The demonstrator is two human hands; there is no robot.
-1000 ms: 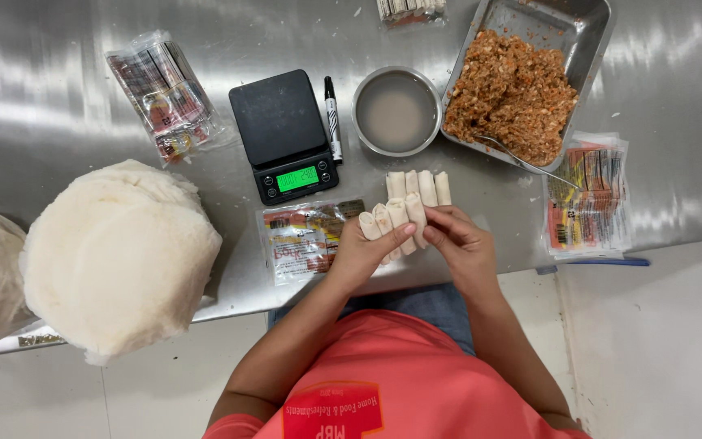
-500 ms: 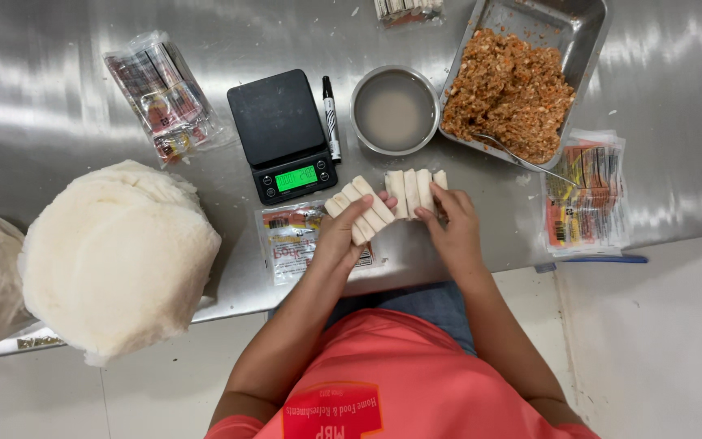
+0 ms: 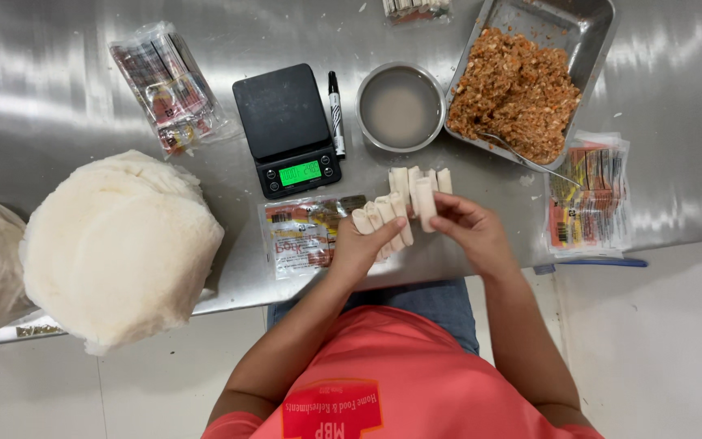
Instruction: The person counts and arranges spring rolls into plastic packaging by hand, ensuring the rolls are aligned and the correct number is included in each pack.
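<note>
My left hand (image 3: 357,249) holds a small cluster of pale rolled wrappers (image 3: 382,218) over the steel table's front edge. Beside it, my right hand (image 3: 469,230) pinches a single roll (image 3: 424,202) upright between thumb and fingers. Just behind both hands a short row of finished rolls (image 3: 416,179) lies on the table. A printed plastic packet (image 3: 304,234) lies flat to the left of my left hand.
A black scale (image 3: 286,128) with a green display and a black marker (image 3: 335,110) sit behind the packet. A round bowl of cloudy liquid (image 3: 400,106), a steel tray of orange-brown filling (image 3: 522,89), more printed packets (image 3: 591,195), and a large white wrapper stack (image 3: 119,244) surround them.
My hands have shifted slightly. The right hand has lifted one roll clear of the row, and the left hand's cluster has moved down toward the table's front edge.
</note>
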